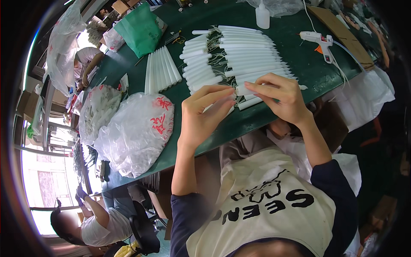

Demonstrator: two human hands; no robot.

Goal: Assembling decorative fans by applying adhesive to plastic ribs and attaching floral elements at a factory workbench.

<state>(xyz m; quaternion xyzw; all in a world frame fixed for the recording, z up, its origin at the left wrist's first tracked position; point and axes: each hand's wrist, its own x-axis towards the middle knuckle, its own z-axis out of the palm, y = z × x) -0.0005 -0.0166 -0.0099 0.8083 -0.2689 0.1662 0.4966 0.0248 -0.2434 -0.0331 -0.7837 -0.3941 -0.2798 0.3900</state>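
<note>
My left hand (198,115) is closed in a pinch on a short white tube (221,103), mostly hidden by the fingers. My right hand (286,97) pinches the near end of a white taper candle (243,89). The fingertips of both hands meet closely above the table's front edge, with the two white ends between them. Just beyond lies a row of white electric taper candles (252,51), side by side with tips to the right. Thin wires (217,55) run from their bases to a column of short white tubes (196,64).
Plain white tubes (160,70) lie left of the row on the green table (180,17). Nearby are a clear plastic bag (132,128), a green bag (139,30), scissors (177,39), a white bottle (262,17) and a corded glue gun (319,42). Another person (105,225) sits at left.
</note>
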